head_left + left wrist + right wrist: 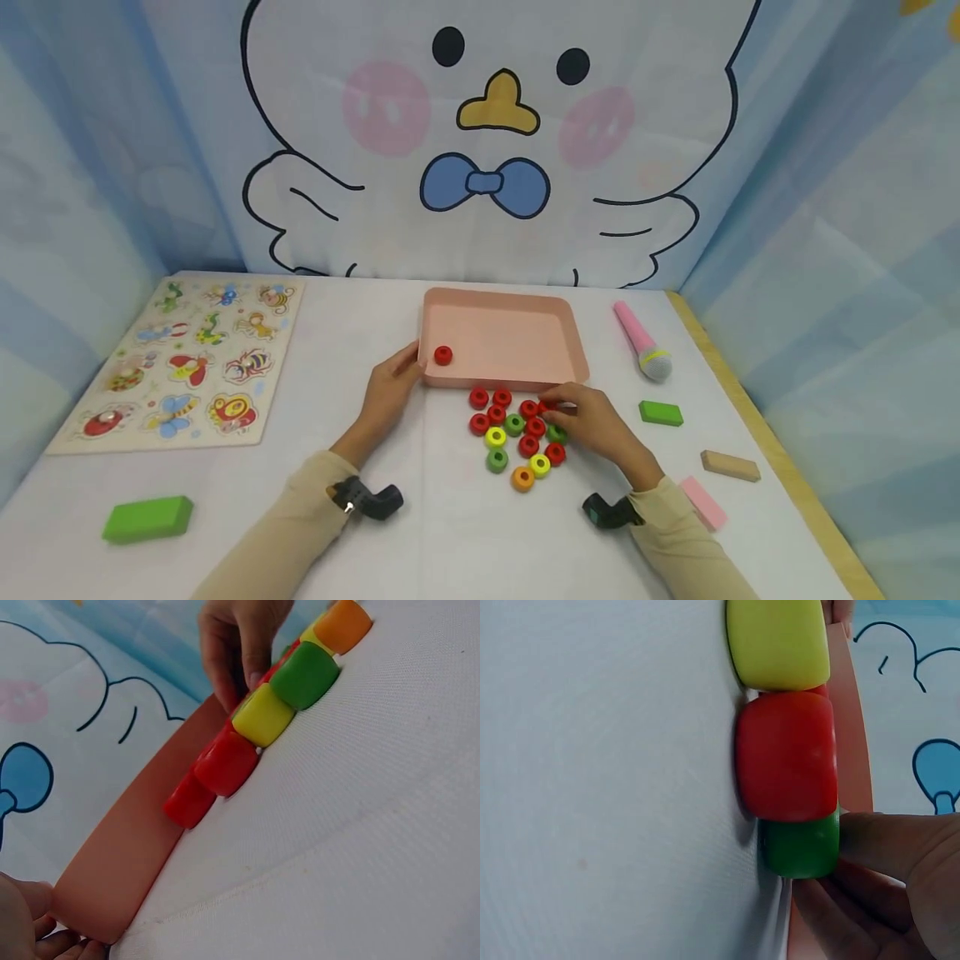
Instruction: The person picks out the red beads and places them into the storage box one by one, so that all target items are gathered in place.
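Observation:
A shallow pink tray lies on the white table with one red bead in its near left corner. My left hand grips the tray's left end; in the left wrist view, thumb and fingers hold its corner. Against the near side of the tray lies a cluster of round beads with holes, red, green, yellow and orange. At the cluster's right side my right hand pinches a red bead, partly hidden by the fingers. A green bead sits close under that hand.
On the left lie an insect puzzle board and a green block. To the right are a pink toy microphone, a small green block, a wooden block and a pink block beside my right sleeve.

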